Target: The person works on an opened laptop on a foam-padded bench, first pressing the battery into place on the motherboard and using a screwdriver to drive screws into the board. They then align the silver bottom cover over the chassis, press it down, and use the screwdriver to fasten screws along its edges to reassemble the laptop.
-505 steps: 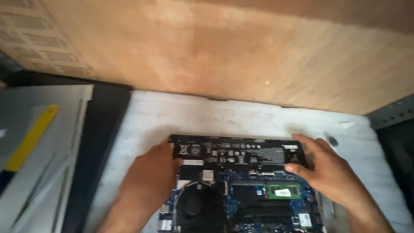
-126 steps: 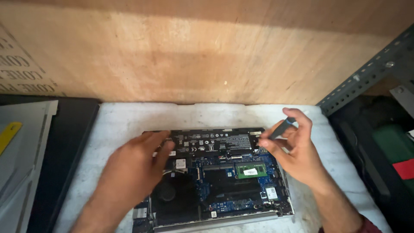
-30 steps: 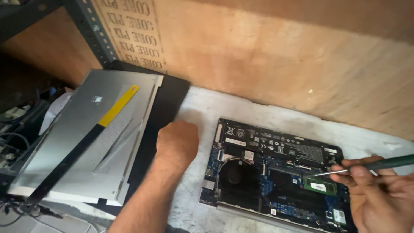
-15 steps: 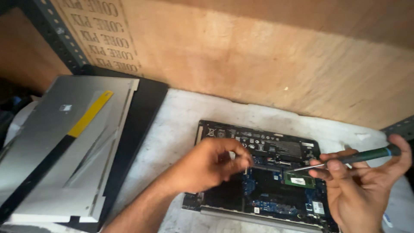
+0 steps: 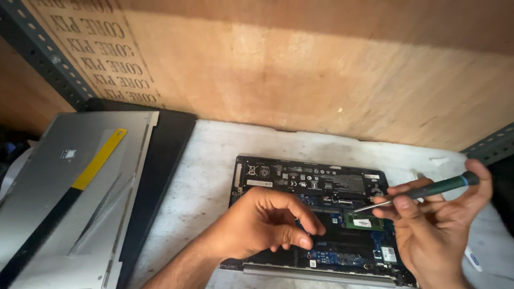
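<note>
Bracing the opened laptop (image 5: 316,214), left hand (image 5: 262,225) presses curled, empty; right hand (image 5: 436,225) at 3 o'clock pinches screwdriver (image 5: 423,191) for control.

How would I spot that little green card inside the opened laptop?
Find the opened laptop lying on the pale bench, its long black battery along the far edge. Just nearer than the battery's right end lies the small green memory card, below the screwdriver tip. It is the only green board; the rest is blue.
</note>
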The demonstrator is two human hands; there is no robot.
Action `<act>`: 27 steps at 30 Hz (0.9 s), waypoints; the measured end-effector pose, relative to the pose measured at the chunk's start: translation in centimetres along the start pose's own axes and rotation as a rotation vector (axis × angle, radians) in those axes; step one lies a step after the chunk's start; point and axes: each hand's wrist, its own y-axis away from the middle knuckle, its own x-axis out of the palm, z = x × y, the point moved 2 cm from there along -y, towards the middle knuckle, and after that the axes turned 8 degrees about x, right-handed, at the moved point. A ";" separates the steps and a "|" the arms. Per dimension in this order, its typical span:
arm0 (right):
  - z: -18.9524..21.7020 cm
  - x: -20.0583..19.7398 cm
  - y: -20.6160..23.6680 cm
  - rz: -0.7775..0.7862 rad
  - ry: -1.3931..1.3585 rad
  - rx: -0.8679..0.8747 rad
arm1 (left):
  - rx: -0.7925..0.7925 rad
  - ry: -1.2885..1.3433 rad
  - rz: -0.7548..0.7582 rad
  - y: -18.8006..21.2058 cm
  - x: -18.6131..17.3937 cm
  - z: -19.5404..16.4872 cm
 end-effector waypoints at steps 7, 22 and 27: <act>-0.4 -0.5 0.3 -0.020 0.043 0.003 | 0.025 -0.003 0.006 -0.1 0.3 0.6; -3.8 -4.4 5.4 0.510 0.678 -0.118 | 0.151 0.823 -0.502 -1.7 4.5 6.0; -4.6 -5.3 9.0 0.397 0.612 0.213 | 0.216 0.818 -0.564 -1.7 3.5 5.6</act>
